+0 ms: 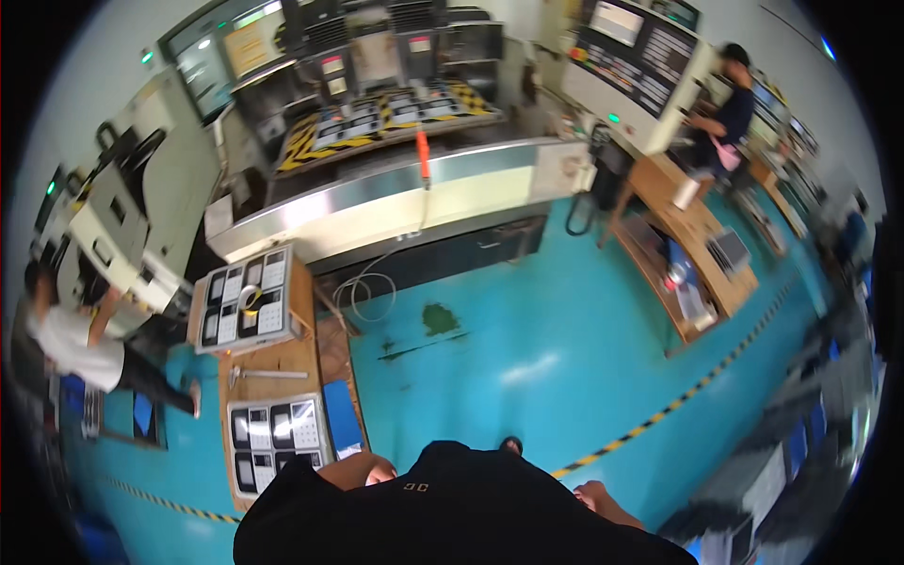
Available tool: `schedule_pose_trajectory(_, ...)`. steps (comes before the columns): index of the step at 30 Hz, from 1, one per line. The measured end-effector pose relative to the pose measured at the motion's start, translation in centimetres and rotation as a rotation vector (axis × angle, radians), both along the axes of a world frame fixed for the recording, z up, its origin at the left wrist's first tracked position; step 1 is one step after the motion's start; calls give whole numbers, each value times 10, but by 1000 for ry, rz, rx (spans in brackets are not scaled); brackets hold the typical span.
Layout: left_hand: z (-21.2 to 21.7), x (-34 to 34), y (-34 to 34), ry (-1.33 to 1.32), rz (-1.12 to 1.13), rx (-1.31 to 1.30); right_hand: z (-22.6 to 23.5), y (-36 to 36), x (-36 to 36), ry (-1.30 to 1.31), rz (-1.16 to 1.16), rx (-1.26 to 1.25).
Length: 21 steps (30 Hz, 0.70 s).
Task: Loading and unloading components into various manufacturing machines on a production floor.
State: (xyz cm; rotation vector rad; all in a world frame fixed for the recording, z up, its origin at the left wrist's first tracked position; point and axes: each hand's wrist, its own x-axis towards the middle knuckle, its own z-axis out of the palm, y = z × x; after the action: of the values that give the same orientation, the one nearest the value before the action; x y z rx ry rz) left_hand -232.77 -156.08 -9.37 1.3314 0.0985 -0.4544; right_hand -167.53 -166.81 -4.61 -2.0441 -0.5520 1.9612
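Observation:
My left hand (380,472) hangs low beside my dark shirt, partly covered by it. It is nearest to a blue panel (343,418) at the edge of a wooden bench (273,361). On that bench lies a tray of black-and-white panel parts (277,439), with a caliper (268,374) beyond it. Down on the other side, my right hand (591,493) is held away from any object, close to my shirt. Both hands are small and partly hidden, so their fingers do not show clearly. I see nothing held in either one.
Ahead stands a large machine (377,202) with a striped bed and an orange-handled tool (423,153) at its front. A second tray (212,315) carries a tape roll (250,299). A hose (369,299) and a dark stain (439,319) lie on the floor. People work left (80,348) and right (737,113).

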Motion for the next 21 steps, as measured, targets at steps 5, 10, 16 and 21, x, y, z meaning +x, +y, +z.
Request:
schedule_pose_trajectory(5, 46, 67, 8, 896, 1389, -93, -2, 205, 84, -155, 56, -106)
schedule_pose_trajectory(10, -27, 75, 26, 677, 1336, 226, 39, 407, 38, -211, 192, 263)
schedule_pose_trajectory(16, 25, 19, 130, 788, 1296, 201, 14, 474, -94, -195, 342, 256)
schedule_pose_trajectory(21, 38, -90, 240, 1009, 1202, 130, 13, 512, -178, -174, 736, 208)
